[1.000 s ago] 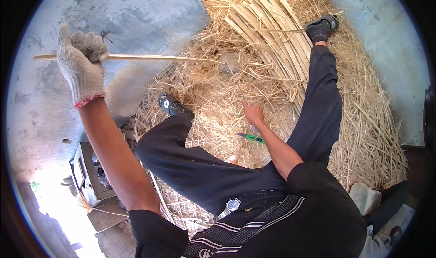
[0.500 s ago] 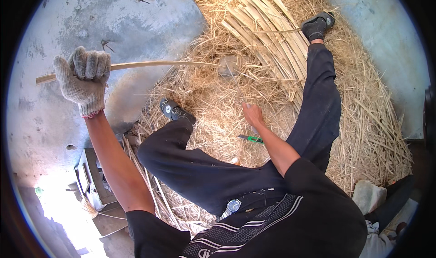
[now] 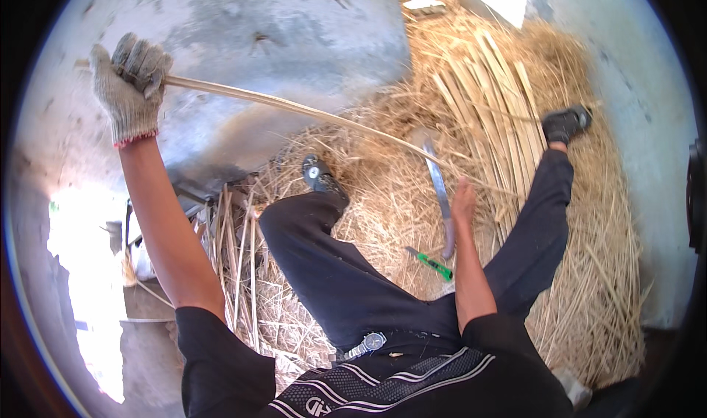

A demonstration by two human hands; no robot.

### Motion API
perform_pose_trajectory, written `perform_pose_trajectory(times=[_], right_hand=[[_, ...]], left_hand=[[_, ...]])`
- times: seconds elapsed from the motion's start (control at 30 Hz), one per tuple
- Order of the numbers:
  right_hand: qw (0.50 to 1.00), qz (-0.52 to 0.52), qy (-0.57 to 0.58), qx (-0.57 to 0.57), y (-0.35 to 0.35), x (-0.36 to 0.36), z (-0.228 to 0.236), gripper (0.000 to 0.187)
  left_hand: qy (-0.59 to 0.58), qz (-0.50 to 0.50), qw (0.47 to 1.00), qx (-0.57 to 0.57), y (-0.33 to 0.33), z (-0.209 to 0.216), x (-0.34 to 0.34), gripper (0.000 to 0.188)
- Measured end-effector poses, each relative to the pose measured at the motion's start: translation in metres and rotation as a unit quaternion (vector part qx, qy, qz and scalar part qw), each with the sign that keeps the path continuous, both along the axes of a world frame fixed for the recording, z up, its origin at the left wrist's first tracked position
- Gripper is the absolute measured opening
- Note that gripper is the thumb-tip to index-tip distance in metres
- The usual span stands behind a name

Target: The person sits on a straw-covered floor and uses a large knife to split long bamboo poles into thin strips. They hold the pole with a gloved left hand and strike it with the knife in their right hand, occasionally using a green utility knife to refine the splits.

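Note:
A long, thin split bamboo strip (image 3: 294, 110) slants from upper left down to the right in front of me. My left hand (image 3: 132, 86), in a grey knitted glove with a red-edged cuff, is raised and closed around its upper end. Bare, my right hand (image 3: 463, 201) is at the strip's lower part, its fingers appearing closed on it, slightly blurred. Just left of that hand lies a long-bladed knife (image 3: 440, 190), its dark handle toward me. Nearer my lap, a green utility knife (image 3: 433, 265) rests on the straw with its blade out.
Several split bamboo strips (image 3: 508, 116) lie side by side beyond my right hand, near my outstretched right foot (image 3: 565, 125). Loose shavings (image 3: 375, 234) cover the floor. A worn blue-grey wall (image 3: 294, 35) stands at the left, with more thin strips (image 3: 239, 263) below it.
My right hand has let go of the long knife, which now lies on the shavings, and has moved to the bamboo strip. My left hand has risen slightly, and the strip now slopes more steeply.

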State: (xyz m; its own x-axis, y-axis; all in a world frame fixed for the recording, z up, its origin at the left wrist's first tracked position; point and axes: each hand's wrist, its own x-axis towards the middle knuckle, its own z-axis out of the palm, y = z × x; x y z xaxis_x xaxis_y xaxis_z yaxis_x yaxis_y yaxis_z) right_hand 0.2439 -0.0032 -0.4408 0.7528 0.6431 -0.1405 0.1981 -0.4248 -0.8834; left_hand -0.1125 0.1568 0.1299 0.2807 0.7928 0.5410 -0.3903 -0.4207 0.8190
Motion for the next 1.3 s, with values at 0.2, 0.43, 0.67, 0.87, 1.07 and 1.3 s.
perform_pose_trajectory(times=[0.2, 0.43, 0.67, 0.87, 1.07, 1.3], right_hand=[[0.947, 0.215, 0.097, 0.217, -0.019, 0.024, 0.177, 0.050], [0.924, 0.195, 0.180, 0.276, -0.098, -0.039, 0.193, 0.042], [0.860, 0.318, 0.239, 0.319, -0.100, -0.118, 0.206, 0.020], [0.836, 0.341, 0.253, 0.348, -0.119, -0.120, 0.175, 0.022], [0.800, 0.362, 0.325, 0.352, -0.123, -0.132, 0.173, 0.022], [0.808, 0.376, 0.301, 0.339, -0.124, -0.142, 0.165, 0.023]], left_hand=[[-0.108, -0.008, 0.994, 0.012, -0.010, 0.055, -0.085, 0.052], [0.214, 0.165, 0.961, 0.061, -0.057, -0.031, -0.001, 0.040], [0.183, -0.059, 0.981, -0.031, -0.119, -0.119, 0.098, 0.026], [0.089, 0.013, 0.996, -0.027, -0.113, -0.067, 0.099, 0.025], [0.067, 0.077, 0.992, -0.067, -0.121, -0.090, 0.091, 0.031], [0.071, -0.029, 0.993, -0.093, -0.103, -0.092, 0.068, 0.024]])
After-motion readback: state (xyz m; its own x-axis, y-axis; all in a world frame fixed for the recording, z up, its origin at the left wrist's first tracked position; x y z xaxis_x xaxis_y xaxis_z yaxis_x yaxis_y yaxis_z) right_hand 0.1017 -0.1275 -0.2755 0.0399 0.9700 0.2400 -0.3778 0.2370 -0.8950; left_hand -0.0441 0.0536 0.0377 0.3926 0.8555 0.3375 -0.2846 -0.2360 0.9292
